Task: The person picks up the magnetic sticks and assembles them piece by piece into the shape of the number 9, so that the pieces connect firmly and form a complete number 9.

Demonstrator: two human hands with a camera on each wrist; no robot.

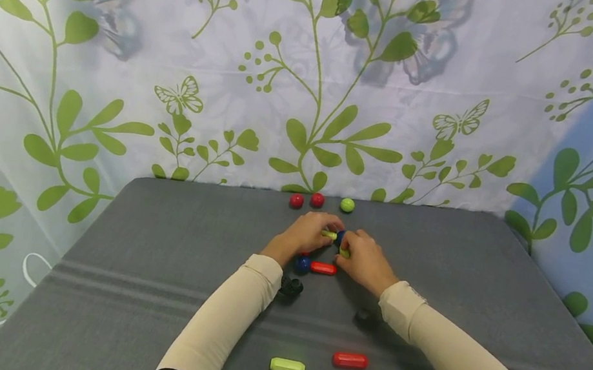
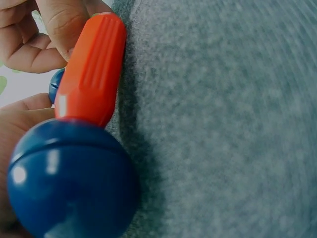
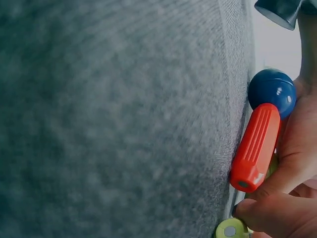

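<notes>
Toward the far middle of the grey cloth tabletop (image 1: pixel 175 243), my left hand (image 1: pixel 305 233) pinches a lime-green faceted plastic rod (image 1: pixel 328 234), its right end against a glossy dark-blue ball (image 1: pixel 340 239). My right hand (image 1: pixel 369 261), just to the right, has its fingertips curled on a second lime-green rod (image 1: pixel 344 253) at the ball's near side; a round grey disc sits in its flat end (image 3: pixel 230 231). Whether these parts are fully joined I cannot tell.

Just nearer lies a red grooved plastic rod (image 1: pixel 323 268), its left end touching another shiny blue ball (image 1: pixel 303 265) with a seam around it. At the far edge sit two red balls (image 1: pixel 296 201) and a lime-green ball (image 1: pixel 347 205); well nearer lie a loose lime-green rod (image 1: pixel 287 367) and, right of it, a loose red rod (image 1: pixel 349 360).
</notes>
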